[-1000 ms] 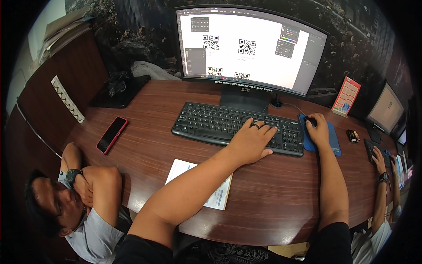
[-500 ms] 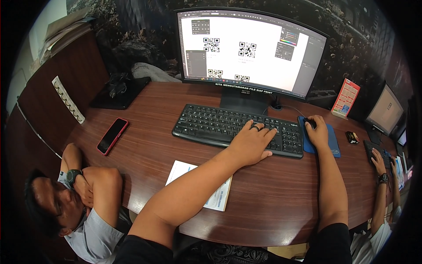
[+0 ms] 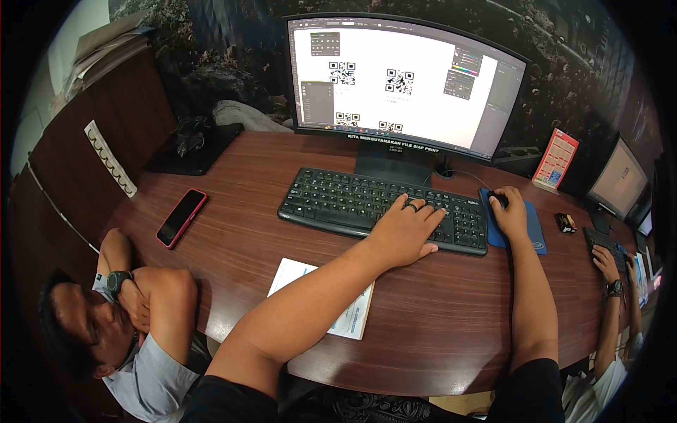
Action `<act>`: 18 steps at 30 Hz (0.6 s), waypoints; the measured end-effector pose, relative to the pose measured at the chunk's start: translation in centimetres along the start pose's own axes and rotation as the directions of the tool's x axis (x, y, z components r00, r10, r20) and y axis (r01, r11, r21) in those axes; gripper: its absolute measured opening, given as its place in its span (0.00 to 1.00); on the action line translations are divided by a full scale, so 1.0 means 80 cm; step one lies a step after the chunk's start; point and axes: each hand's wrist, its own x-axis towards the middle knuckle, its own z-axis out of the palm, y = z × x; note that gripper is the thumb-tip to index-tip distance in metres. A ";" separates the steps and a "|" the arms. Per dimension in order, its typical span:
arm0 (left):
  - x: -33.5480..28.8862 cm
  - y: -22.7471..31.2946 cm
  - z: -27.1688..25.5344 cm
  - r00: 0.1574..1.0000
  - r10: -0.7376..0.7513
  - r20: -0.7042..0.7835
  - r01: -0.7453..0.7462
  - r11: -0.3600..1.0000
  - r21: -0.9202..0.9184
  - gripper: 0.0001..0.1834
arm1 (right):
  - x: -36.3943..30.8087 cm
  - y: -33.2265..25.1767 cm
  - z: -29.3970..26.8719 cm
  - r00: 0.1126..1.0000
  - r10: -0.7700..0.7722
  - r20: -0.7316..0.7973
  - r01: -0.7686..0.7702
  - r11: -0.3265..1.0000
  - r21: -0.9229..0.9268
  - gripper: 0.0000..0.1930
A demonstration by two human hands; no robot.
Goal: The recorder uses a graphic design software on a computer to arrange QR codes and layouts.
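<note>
Tabletop (image 3: pixel 437 317) is occupied by a lit monitor (image 3: pixel 430 109) and, before it, a black keyboard (image 3: pixel 338 201), with a blue mouse pad (image 3: pixel 534 227) just beside its right end. The keyboard is best touched lightly by the left hand (image 3: pixel 403 231), spread over its right half. By the curled right hand (image 3: pixel 512 215), the mouse (image 3: pixel 501 200) is held on the mouse pad, best guided without squeezing.

The keyboard (image 3: pixel 331 203) and mouse (image 3: pixel 500 200) are coloured black, the mouse pad (image 3: pixel 533 227) blue, the phone case (image 3: pixel 189 222) red, while the desk (image 3: pixel 437 324) is streaked red-brown and the square codes (image 3: pixel 400 82) are patterned black-on-white.
</note>
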 end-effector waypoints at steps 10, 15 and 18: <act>0.000 0.000 0.000 1.000 0.004 -0.008 -0.004 1.000 0.006 0.39 | 0.000 0.004 0.002 1.000 0.006 -0.011 -0.006 1.000 0.007 0.14; 0.000 0.000 -0.001 1.000 -0.003 0.006 0.003 1.000 -0.001 0.39 | -0.001 0.000 0.001 1.000 0.021 0.016 -0.021 1.000 -0.008 0.15; 0.000 0.000 0.000 1.000 0.002 -0.003 -0.002 1.000 -0.001 0.38 | -0.001 0.002 0.000 1.000 0.002 0.004 -0.002 1.000 -0.009 0.15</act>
